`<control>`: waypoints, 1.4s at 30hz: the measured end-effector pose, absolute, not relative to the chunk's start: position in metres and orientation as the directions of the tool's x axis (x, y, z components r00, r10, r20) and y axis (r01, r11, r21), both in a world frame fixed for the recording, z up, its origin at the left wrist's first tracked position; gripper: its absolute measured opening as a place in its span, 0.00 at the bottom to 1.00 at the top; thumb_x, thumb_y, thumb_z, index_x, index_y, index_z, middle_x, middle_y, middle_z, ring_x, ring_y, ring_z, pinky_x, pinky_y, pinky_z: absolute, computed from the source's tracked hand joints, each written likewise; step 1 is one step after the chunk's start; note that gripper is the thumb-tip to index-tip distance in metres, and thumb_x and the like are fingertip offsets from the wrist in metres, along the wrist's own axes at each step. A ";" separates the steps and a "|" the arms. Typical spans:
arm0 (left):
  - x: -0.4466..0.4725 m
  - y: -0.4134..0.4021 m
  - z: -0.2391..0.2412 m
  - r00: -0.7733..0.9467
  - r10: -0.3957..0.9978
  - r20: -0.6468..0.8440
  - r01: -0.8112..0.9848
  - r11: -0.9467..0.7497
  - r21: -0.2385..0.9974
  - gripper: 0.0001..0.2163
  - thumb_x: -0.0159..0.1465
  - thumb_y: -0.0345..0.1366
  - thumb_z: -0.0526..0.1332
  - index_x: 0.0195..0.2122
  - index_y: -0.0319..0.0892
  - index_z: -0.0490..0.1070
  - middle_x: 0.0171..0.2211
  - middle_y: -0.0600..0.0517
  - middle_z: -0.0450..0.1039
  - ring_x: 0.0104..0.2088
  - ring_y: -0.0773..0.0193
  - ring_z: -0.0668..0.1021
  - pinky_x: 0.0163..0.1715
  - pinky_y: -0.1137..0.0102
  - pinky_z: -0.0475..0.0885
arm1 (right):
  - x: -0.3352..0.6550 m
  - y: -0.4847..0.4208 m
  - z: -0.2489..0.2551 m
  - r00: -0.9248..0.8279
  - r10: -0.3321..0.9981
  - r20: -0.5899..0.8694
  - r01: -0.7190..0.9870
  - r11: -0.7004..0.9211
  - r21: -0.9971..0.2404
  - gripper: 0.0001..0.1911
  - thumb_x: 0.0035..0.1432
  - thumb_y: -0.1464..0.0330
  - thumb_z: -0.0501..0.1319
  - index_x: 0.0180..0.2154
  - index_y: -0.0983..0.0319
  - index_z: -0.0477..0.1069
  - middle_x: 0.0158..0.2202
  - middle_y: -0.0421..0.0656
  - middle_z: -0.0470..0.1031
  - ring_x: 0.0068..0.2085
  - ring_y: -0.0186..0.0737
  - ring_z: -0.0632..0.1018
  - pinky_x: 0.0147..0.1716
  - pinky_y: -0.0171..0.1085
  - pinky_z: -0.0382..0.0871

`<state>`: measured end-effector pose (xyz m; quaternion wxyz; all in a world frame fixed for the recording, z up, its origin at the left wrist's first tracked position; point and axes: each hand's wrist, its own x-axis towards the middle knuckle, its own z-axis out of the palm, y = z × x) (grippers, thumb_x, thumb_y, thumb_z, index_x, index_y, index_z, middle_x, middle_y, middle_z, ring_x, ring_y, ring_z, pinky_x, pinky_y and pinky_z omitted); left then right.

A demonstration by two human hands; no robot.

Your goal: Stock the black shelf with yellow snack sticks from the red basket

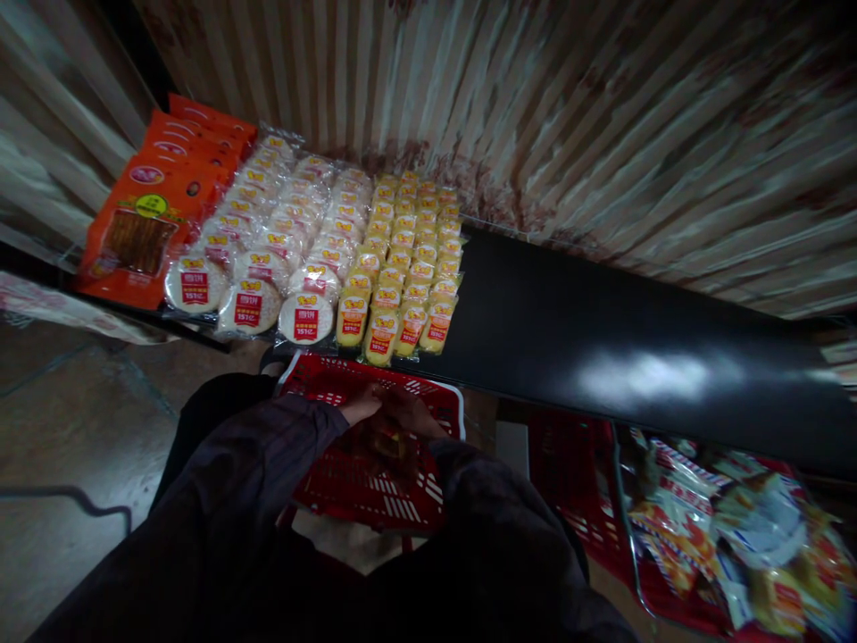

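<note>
My left hand (362,406) and my right hand (412,416) are close together over the red plastic basket (321,487) in front of me. Shadow and blur hide the fingers of both, so I cannot see whether they are closed. Just below them, inside the basket, is a dim item with a yellowish patch (390,444), too dark to name. I cannot tell whether either hand touches it. Beyond the basket, on the black table, stand rows of yellow wrapped oval snacks (402,268) and round white rice crackers (287,241) in clear wrappers.
Orange snack bags (153,205) overlap at the table's left end. The black table (603,330) stretches right, against a pleated curtain (569,107). Another red basket (576,482) is below it, beside a container of assorted snack packets (723,518) at the lower right.
</note>
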<state>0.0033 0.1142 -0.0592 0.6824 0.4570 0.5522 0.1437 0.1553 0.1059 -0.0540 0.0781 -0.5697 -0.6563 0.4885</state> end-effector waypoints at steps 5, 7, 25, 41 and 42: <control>0.002 0.126 -0.036 0.330 0.742 -0.584 0.494 0.391 0.776 0.03 0.54 0.29 0.58 0.29 0.38 0.72 0.27 0.53 0.72 0.33 0.62 0.74 0.35 0.69 0.68 | 0.162 0.104 -0.022 -0.383 0.809 -0.446 0.426 -0.274 -0.862 0.13 0.54 0.66 0.59 0.42 0.60 0.74 0.42 0.44 0.79 0.45 0.43 0.77 0.46 0.42 0.72; 0.003 0.130 -0.029 0.334 0.748 -0.574 0.547 0.341 0.764 0.03 0.55 0.32 0.60 0.29 0.38 0.71 0.24 0.54 0.69 0.31 0.63 0.72 0.32 0.71 0.66 | 0.164 0.103 -0.011 -0.391 0.808 -0.441 0.359 -0.307 -0.881 0.13 0.52 0.66 0.59 0.41 0.60 0.74 0.41 0.44 0.78 0.43 0.42 0.77 0.44 0.41 0.72; -0.045 0.138 0.021 0.575 0.629 -0.523 0.096 0.583 0.807 0.18 0.49 0.28 0.60 0.43 0.39 0.73 0.40 0.50 0.76 0.41 0.61 0.75 0.46 0.67 0.67 | 0.159 0.086 0.012 -0.231 0.866 -0.443 0.331 -0.358 -0.873 0.17 0.55 0.67 0.56 0.46 0.58 0.73 0.51 0.45 0.76 0.53 0.45 0.74 0.56 0.47 0.65; -0.062 0.133 0.010 0.402 0.610 -0.682 0.077 0.720 0.690 0.09 0.54 0.29 0.60 0.37 0.38 0.72 0.34 0.52 0.76 0.34 0.66 0.76 0.38 0.70 0.70 | 0.145 0.089 0.032 -0.477 0.795 -0.375 0.294 -0.257 -0.920 0.24 0.60 0.59 0.59 0.57 0.56 0.65 0.59 0.44 0.69 0.59 0.44 0.70 0.61 0.47 0.59; -0.062 0.133 0.009 0.396 0.605 -0.690 0.070 0.730 0.680 0.07 0.54 0.29 0.60 0.35 0.38 0.72 0.32 0.52 0.76 0.33 0.66 0.76 0.36 0.70 0.70 | 0.143 0.089 0.031 -0.484 0.790 -0.375 0.306 -0.249 -0.919 0.25 0.59 0.59 0.59 0.58 0.56 0.64 0.59 0.44 0.70 0.59 0.44 0.70 0.61 0.48 0.60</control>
